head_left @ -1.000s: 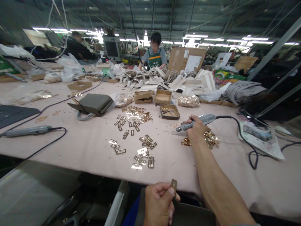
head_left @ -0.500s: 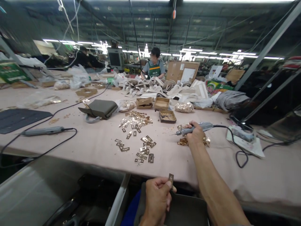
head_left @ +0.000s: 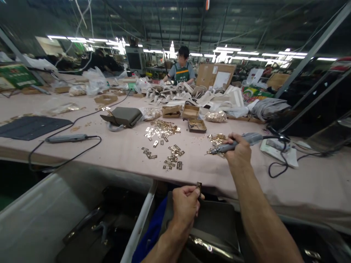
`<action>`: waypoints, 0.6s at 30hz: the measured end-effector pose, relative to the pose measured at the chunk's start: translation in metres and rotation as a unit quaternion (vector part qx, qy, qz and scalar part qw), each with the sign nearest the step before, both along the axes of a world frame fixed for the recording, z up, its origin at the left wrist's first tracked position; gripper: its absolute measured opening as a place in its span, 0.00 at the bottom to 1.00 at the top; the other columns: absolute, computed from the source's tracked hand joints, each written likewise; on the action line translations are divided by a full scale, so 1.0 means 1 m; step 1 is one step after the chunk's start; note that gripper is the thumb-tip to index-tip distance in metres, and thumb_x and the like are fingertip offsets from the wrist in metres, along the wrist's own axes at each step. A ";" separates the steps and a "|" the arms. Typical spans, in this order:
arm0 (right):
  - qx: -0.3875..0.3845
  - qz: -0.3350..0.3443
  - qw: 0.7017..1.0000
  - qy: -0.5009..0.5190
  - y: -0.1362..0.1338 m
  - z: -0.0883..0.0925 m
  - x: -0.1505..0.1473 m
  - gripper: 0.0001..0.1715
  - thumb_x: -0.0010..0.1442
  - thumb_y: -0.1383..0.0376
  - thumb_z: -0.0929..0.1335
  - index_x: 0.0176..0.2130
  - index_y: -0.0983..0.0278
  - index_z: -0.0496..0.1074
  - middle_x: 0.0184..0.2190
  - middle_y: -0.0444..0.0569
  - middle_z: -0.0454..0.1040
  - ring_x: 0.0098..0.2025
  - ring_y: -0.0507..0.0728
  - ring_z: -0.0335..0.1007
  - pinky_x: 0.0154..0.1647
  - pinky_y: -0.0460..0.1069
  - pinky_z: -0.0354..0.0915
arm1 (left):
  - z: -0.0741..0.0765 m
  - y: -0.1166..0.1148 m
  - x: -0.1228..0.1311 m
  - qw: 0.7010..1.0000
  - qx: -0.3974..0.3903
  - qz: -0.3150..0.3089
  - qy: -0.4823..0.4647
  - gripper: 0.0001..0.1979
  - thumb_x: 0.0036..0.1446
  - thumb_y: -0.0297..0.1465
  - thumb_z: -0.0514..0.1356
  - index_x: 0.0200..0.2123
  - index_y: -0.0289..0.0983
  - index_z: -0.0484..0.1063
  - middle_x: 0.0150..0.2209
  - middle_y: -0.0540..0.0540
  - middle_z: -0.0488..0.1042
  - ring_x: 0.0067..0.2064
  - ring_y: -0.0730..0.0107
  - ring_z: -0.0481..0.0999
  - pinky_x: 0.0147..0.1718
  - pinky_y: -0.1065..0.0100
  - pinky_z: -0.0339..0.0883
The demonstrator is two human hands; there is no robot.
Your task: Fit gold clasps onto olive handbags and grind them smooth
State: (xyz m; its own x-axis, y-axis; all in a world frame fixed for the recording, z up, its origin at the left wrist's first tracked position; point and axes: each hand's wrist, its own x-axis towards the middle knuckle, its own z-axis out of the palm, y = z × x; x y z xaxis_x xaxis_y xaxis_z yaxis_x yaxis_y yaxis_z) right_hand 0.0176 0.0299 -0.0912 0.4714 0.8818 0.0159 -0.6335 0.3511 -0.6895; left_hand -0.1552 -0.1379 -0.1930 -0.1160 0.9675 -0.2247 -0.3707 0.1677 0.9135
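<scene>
Between the thumb and fingers of my left hand [head_left: 185, 205] is a small metal plate [head_left: 199, 187] with a slot, held upright over the edge of a dark olive bag [head_left: 216, 219] on my lap. A gold zipper [head_left: 210, 248] shows on the bag. My right hand [head_left: 239, 150] is wrapped round a grey electric screwdriver [head_left: 251, 138], its bit pointing left above the table. Under that tool lies a heap of gold metal pieces [head_left: 216, 138]. Several loose slotted plates [head_left: 173, 157] lie scattered in front of me, with a larger pile [head_left: 164, 128] behind them.
A second electric screwdriver [head_left: 67, 138] with a black cord lies at left, near an olive bag [head_left: 127, 116]. Small open boxes [head_left: 196, 125] stand mid-table. Below left, a white bin [head_left: 30, 219] holds dark bags. A co-worker [head_left: 181, 69] is across the table behind grey-white pieces.
My right hand has lifted the electric screwdriver off the table area and brought it slightly right and nearer. The left hand keeps the metal plate at the bag's edge. The view has tilted down.
</scene>
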 end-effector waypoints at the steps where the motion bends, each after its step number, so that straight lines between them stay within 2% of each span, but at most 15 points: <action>1: 0.013 -0.002 1.000 -0.022 -0.016 0.004 -0.004 0.15 0.48 0.71 0.76 0.29 0.64 0.66 0.26 0.40 0.69 0.21 0.45 0.60 0.22 0.43 0.68 | 0.002 -0.001 0.000 1.000 -0.002 0.002 0.006 0.17 0.48 0.40 0.65 0.24 0.29 0.79 0.13 0.45 0.66 0.11 0.76 0.54 0.08 0.76 0.46; 5: 0.041 -0.004 0.995 -0.092 -0.079 0.018 -0.027 0.16 0.47 0.71 0.77 0.33 0.64 0.69 0.25 0.40 0.70 0.21 0.46 0.62 0.23 0.45 0.68 | 0.002 -0.002 0.003 1.000 -0.012 0.011 0.006 0.16 0.48 0.40 0.64 0.25 0.30 0.79 0.21 0.40 0.75 0.12 0.75 0.58 0.08 0.74 0.47; 8: 0.049 -0.017 0.990 -0.134 -0.110 0.019 -0.045 0.16 0.48 0.71 0.78 0.34 0.64 0.71 0.25 0.39 0.70 0.20 0.47 0.62 0.22 0.46 0.67 | -0.001 -0.003 0.004 0.999 -0.009 0.012 0.031 0.15 0.50 0.39 0.64 0.25 0.31 0.80 0.20 0.41 0.74 0.12 0.75 0.58 0.10 0.74 0.47; 13: 0.076 -0.046 0.978 -0.190 -0.126 0.012 -0.063 0.12 0.52 0.70 0.78 0.34 0.64 0.73 0.24 0.41 0.72 0.19 0.48 0.64 0.21 0.47 0.67 | -0.005 -0.005 0.003 0.998 -0.005 0.008 0.060 0.14 0.53 0.38 0.66 0.28 0.31 0.82 0.24 0.40 0.77 0.14 0.74 0.61 0.12 0.74 0.49; 18: 0.091 -0.046 0.972 -0.210 -0.124 0.006 -0.070 0.13 0.51 0.70 0.78 0.34 0.65 0.73 0.23 0.41 0.73 0.18 0.49 0.65 0.19 0.47 0.65 | -0.002 -0.006 0.001 0.996 -0.023 0.004 0.084 0.15 0.56 0.39 0.67 0.26 0.31 0.82 0.20 0.42 0.74 0.15 0.72 0.64 0.13 0.73 0.50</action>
